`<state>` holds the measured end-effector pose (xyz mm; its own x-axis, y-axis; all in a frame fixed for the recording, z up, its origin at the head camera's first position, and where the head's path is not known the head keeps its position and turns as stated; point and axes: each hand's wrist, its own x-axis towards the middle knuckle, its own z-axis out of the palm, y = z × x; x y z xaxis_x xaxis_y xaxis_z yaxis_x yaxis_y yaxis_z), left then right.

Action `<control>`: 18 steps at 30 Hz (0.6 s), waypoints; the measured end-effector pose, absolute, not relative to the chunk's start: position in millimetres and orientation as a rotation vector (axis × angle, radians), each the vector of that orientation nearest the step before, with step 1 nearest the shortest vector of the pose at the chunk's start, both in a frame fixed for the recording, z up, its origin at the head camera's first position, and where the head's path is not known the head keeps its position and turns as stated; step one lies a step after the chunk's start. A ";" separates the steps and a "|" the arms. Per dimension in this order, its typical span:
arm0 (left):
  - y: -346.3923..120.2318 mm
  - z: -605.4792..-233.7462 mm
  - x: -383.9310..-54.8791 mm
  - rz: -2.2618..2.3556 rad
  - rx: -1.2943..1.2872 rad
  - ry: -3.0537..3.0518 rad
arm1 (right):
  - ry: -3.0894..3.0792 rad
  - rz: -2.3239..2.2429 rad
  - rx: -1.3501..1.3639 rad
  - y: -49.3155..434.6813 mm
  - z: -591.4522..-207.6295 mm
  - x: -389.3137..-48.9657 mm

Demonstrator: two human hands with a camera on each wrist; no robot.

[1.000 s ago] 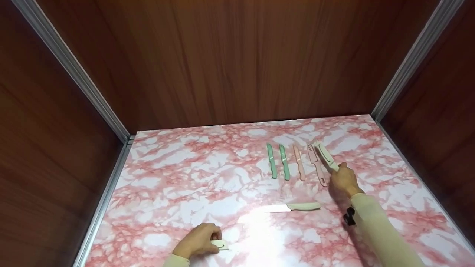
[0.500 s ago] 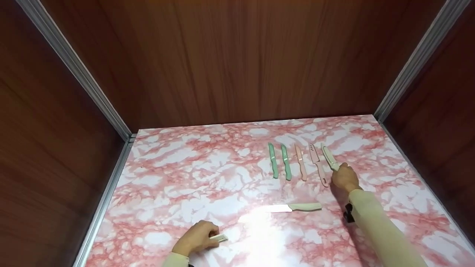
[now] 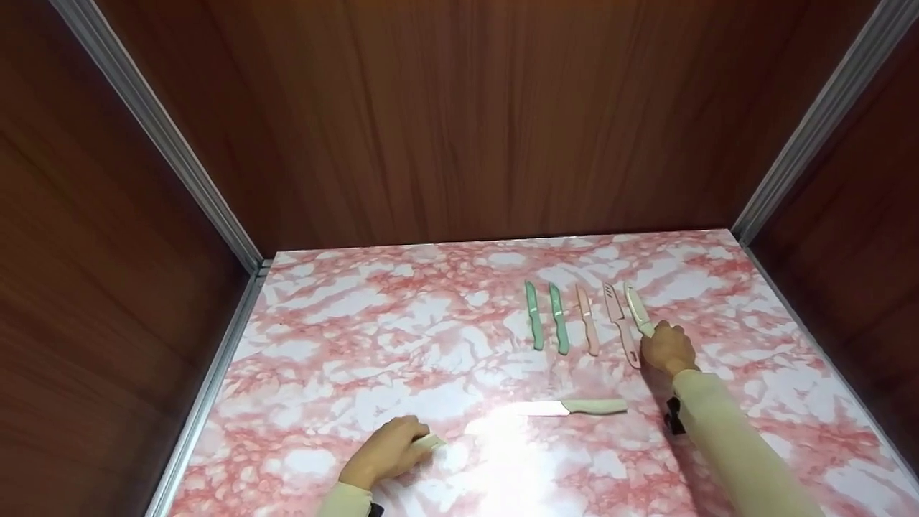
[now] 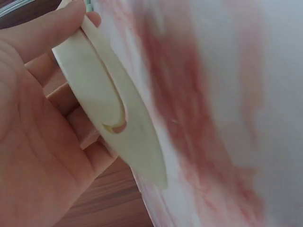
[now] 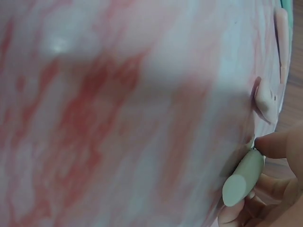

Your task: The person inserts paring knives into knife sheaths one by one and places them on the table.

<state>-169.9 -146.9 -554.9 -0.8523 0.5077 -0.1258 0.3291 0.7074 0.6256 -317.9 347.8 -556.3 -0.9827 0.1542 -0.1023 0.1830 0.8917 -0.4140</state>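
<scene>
My left hand (image 3: 388,449) pinches a cream knife sheath (image 4: 87,78) by one end, thumb on its slotted face, fingers behind; its pointed end sticks out free. To the right and farther back, my right hand (image 3: 668,350) grips the handle (image 5: 248,172) of a cream sheathed knife (image 3: 635,305), its tip pointing away from me. That knife is the rightmost in a row, just beside a pink sheathed knife (image 3: 622,323) with a holed handle. Between my hands and nearer me lies a bare-bladed knife (image 3: 596,406) with a pale green handle, set crosswise, blade to the left.
Leftward along the row lie a slimmer pink knife (image 3: 587,323) and two green knives (image 3: 534,316) (image 3: 558,319). The red-and-white marbled tabletop (image 3: 344,345) has brown wood-grain panels (image 3: 459,122) on three sides. Glare whitens its near middle.
The cream knife in my right hand has come down beside the holed pink knife, more in line with the row. My left hand has turned the sheath and shifted slightly away from me.
</scene>
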 end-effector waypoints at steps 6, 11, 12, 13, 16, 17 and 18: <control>-140.5 -548.6 -176.9 0.941 0.666 2.617 | 2.984 -0.673 0.288 348.6 -555.5 -314.7; -136.4 -543.3 -180.6 0.987 0.629 2.589 | 3.031 -0.721 0.287 343.9 -555.0 -307.3; -136.0 -541.7 -180.9 1.000 0.627 2.577 | 3.049 -0.729 0.281 342.1 -554.3 -305.5; -135.6 -540.1 -181.6 1.002 0.630 2.577 | 3.070 -0.731 0.268 340.0 -553.1 -303.4; -134.2 -536.0 -184.3 1.006 0.650 2.593 | 3.135 -0.735 0.182 332.1 -548.5 -297.3; -133.7 -534.4 -184.9 1.004 0.653 2.602 | 3.159 -0.735 0.143 329.3 -546.8 -295.2; -133.0 -533.2 -185.7 0.991 0.651 2.619 | 3.176 -0.740 0.098 326.5 -545.6 -292.9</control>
<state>-185.7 -133.0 -533.2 -0.8640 0.4961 -0.0862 0.3147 0.6656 0.6767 -292.9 326.5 -545.6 -0.9909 0.0856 0.1041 0.0308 0.8957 -0.4435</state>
